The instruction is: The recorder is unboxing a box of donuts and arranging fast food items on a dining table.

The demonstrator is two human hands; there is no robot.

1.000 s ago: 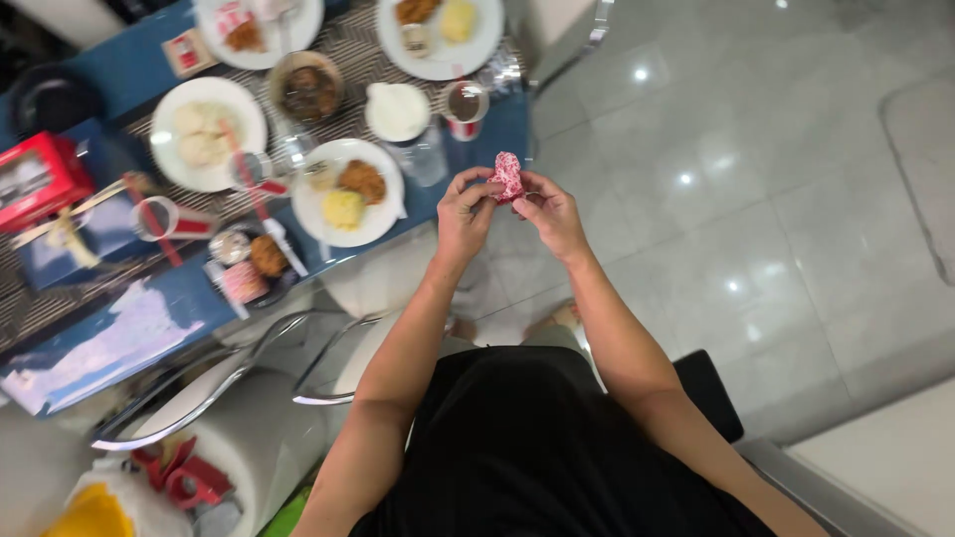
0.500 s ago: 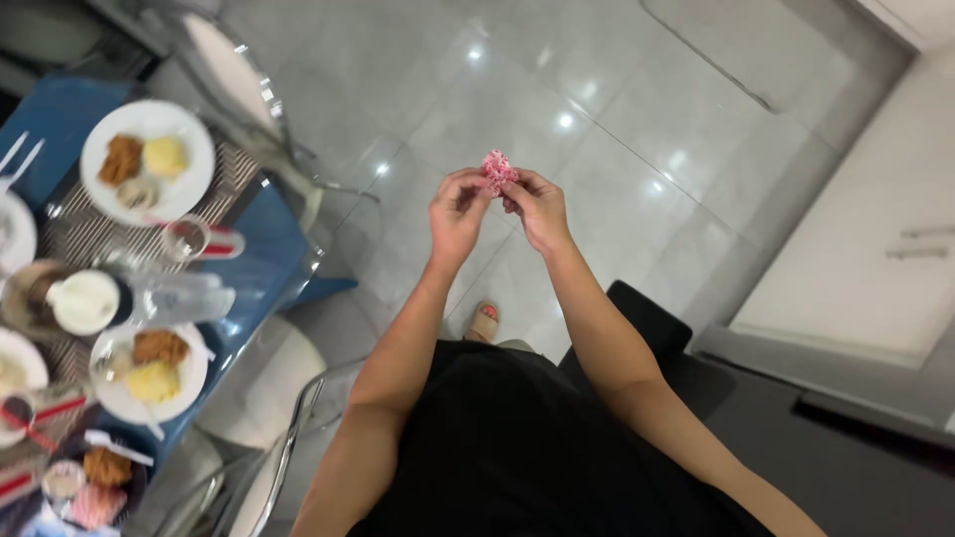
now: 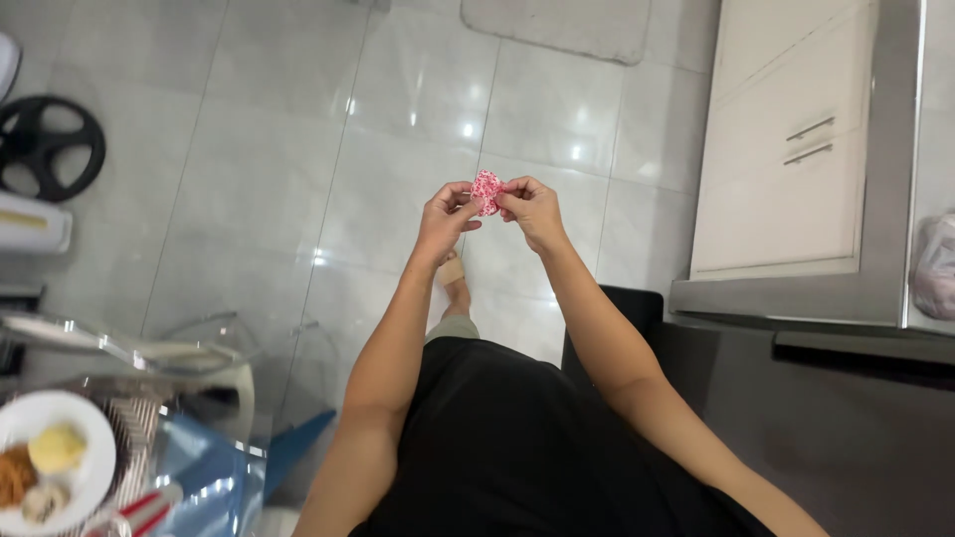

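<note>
both hands, left hand (image 3: 445, 216) and right hand (image 3: 530, 207), are pinching a small crumpled pink-and-white wrapper (image 3: 485, 190) between their fingertips, above the tiled floor (image 3: 259, 179).

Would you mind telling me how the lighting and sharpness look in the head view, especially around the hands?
Head view: even, soft indoor light; bright ceiling-lamp glare spots on the glossy floor tiles; the left hand, right hand and the pink speckled wrapper they pinch are fairly sharp; wide-angle distortion bends the cabinet edges; the plate at the lower left corner is slightly soft.
</note>
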